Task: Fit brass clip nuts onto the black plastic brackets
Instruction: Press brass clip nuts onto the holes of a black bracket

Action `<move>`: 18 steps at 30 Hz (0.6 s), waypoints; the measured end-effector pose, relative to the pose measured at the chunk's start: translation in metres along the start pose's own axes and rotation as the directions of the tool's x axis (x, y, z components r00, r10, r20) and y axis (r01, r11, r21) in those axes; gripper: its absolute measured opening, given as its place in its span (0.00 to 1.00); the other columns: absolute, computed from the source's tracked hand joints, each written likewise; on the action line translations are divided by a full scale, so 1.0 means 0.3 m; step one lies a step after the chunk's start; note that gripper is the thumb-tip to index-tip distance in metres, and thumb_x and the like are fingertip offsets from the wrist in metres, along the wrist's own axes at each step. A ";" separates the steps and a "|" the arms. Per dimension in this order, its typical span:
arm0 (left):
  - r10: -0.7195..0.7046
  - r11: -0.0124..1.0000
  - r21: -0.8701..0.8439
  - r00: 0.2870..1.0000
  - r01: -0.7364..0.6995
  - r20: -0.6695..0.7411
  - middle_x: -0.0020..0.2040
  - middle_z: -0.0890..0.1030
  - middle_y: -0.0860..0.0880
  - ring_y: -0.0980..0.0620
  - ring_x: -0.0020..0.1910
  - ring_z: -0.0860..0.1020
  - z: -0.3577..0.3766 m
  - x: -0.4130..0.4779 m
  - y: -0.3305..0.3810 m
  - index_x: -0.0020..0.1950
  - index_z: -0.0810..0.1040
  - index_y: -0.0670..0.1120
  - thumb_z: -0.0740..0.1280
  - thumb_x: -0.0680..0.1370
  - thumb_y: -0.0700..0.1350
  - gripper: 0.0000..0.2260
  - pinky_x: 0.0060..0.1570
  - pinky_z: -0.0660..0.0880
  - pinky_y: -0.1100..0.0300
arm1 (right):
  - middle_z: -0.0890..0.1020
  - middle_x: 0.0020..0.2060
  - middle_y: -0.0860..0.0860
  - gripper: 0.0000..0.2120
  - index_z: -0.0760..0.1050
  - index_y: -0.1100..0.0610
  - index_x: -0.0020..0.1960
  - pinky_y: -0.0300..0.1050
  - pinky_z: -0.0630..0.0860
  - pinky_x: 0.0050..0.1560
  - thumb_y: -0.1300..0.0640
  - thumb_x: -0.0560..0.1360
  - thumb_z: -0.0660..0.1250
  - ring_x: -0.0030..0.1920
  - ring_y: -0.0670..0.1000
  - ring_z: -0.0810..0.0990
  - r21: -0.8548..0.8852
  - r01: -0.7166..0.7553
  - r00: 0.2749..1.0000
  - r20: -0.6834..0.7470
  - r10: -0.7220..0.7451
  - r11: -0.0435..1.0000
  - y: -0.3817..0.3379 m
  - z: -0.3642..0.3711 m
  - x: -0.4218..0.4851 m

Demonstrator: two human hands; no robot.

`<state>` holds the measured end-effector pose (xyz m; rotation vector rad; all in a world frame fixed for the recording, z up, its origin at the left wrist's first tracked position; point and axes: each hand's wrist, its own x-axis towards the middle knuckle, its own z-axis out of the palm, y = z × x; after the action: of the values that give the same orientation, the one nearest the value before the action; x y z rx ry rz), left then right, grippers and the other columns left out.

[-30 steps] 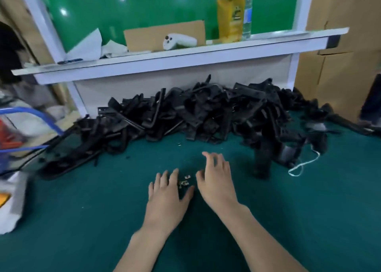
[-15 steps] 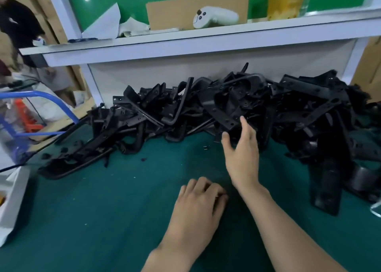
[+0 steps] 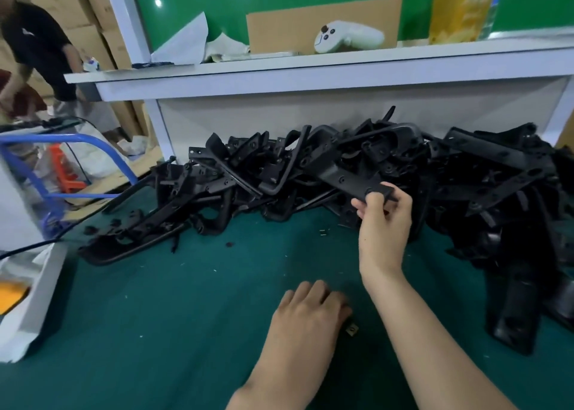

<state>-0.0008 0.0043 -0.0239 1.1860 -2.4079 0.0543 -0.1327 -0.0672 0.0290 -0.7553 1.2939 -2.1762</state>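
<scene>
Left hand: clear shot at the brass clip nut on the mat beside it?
Probably yes. The clip nut lies uncovered on the green mat right by the fingers of the left hand. The right hand is away at the pile, gripping a black bracket; only its forearm passes close by.

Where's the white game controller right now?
Head view, upper centre-right: the white controller lies on the white shelf, in front of the cardboard sheet's right end, left of the yellow container.

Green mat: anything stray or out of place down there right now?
Two small metal bits, likely clip nuts, lie alone by the bracket pile, apart from the clip nut beside the left hand. A black scrap sits loose on the mat.
</scene>
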 end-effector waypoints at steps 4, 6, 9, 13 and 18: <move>0.045 0.997 -0.062 0.999 -0.046 -0.019 0.44 0.79 0.55 0.54 0.42 0.79 -0.016 -0.017 -0.006 0.51 0.85 0.56 0.74 0.75 0.52 0.05 0.42 0.76 0.64 | 0.81 0.51 0.52 0.07 0.73 0.51 0.55 0.35 0.78 0.45 0.59 0.80 0.59 0.45 0.47 0.86 0.137 0.030 0.997 -0.077 -0.020 0.990 -0.067 -0.012 -0.041; 0.032 0.991 -0.132 0.999 -0.031 0.003 0.54 0.77 0.54 0.53 0.53 0.75 -0.028 -0.029 -0.011 0.63 0.81 0.56 0.63 0.83 0.53 0.11 0.55 0.71 0.62 | 0.83 0.49 0.52 0.07 0.74 0.53 0.55 0.37 0.79 0.47 0.58 0.80 0.59 0.45 0.49 0.86 0.194 -0.030 0.997 -0.067 0.044 0.980 -0.095 -0.036 -0.054; 0.010 0.981 -0.192 0.999 -0.003 0.037 0.58 0.72 0.55 0.55 0.59 0.69 -0.030 -0.059 -0.024 0.68 0.76 0.56 0.55 0.85 0.56 0.16 0.62 0.64 0.62 | 0.83 0.41 0.53 0.07 0.76 0.59 0.49 0.41 0.78 0.47 0.58 0.80 0.61 0.42 0.50 0.86 0.202 -0.129 0.991 -0.019 0.135 0.971 -0.121 -0.112 -0.078; -0.034 0.972 -0.232 0.999 0.040 0.034 0.57 0.71 0.59 0.59 0.57 0.69 -0.041 -0.082 -0.028 0.65 0.78 0.56 0.57 0.84 0.57 0.14 0.61 0.68 0.63 | 0.80 0.30 0.51 0.08 0.76 0.58 0.44 0.46 0.78 0.45 0.57 0.80 0.62 0.31 0.48 0.81 0.203 -0.289 0.955 -0.015 0.298 0.936 -0.127 -0.285 -0.107; -0.112 0.956 -0.271 0.994 0.110 0.007 0.53 0.73 0.62 0.61 0.54 0.70 -0.050 -0.079 -0.037 0.60 0.79 0.57 0.59 0.84 0.56 0.12 0.57 0.69 0.64 | 0.78 0.28 0.48 0.13 0.81 0.58 0.51 0.46 0.73 0.37 0.53 0.82 0.61 0.23 0.46 0.73 0.070 -0.421 0.903 -0.057 0.425 0.904 -0.124 -0.436 -0.097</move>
<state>0.0259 0.0184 -0.0222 1.1845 -2.2482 -0.2958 -0.2050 0.0491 0.0045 -0.3334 1.2852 -1.8868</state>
